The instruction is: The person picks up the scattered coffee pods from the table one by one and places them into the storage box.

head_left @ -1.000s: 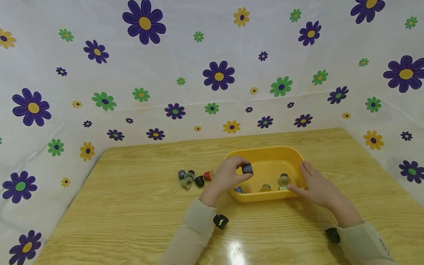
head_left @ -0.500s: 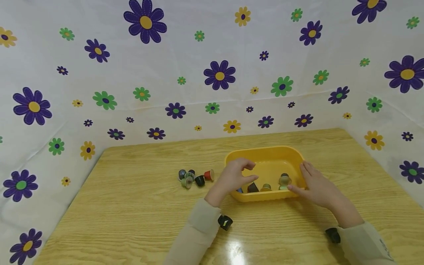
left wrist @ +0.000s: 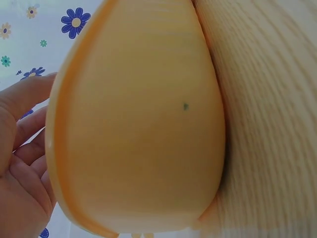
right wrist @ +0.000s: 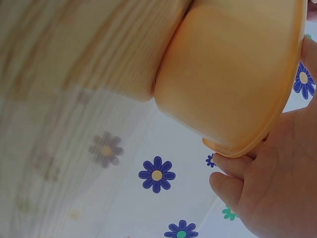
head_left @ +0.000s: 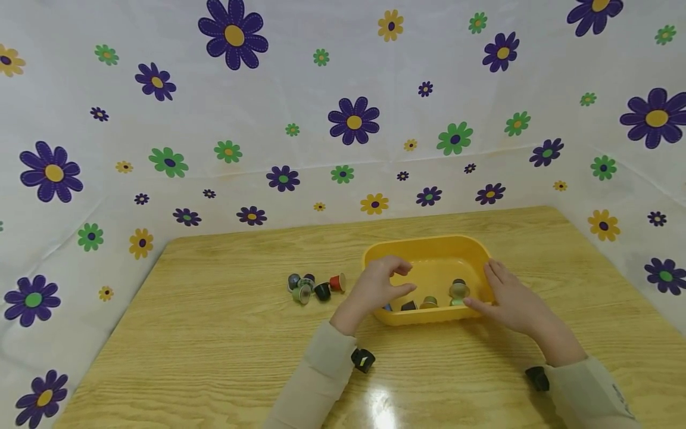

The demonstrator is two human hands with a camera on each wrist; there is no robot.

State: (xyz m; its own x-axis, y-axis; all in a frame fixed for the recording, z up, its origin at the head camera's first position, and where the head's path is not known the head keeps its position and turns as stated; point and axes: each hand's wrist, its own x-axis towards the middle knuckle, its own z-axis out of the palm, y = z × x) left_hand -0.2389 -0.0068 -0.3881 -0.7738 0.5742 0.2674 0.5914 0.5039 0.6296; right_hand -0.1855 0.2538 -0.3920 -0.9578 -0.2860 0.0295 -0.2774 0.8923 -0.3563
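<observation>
A yellow plastic tub (head_left: 429,245) stands on the wooden table, with several coffee capsules inside along its front wall. Among them are a dark capsule (head_left: 409,305), a gold one (head_left: 429,302) and a grey-topped one (head_left: 458,288). My left hand (head_left: 373,287) hovers over the tub's left end, fingers and thumb apart with nothing between them. Against the right end rests my right hand (head_left: 511,301), fingers straight along the rim and thumb over the front edge. In the left wrist view the tub's outer wall (left wrist: 138,119) hides the capsules.
Left of the tub lies a loose cluster of capsules, including a red capsule (head_left: 337,282), a black capsule (head_left: 322,291) and a green capsule (head_left: 302,294). A white flowered cloth (head_left: 300,77) surrounds the table (head_left: 225,333) at the back and sides.
My left hand has let go of the dark capsule, which dropped into the tub by the front wall, and its fingers have spread. The right hand has stayed at the rim.
</observation>
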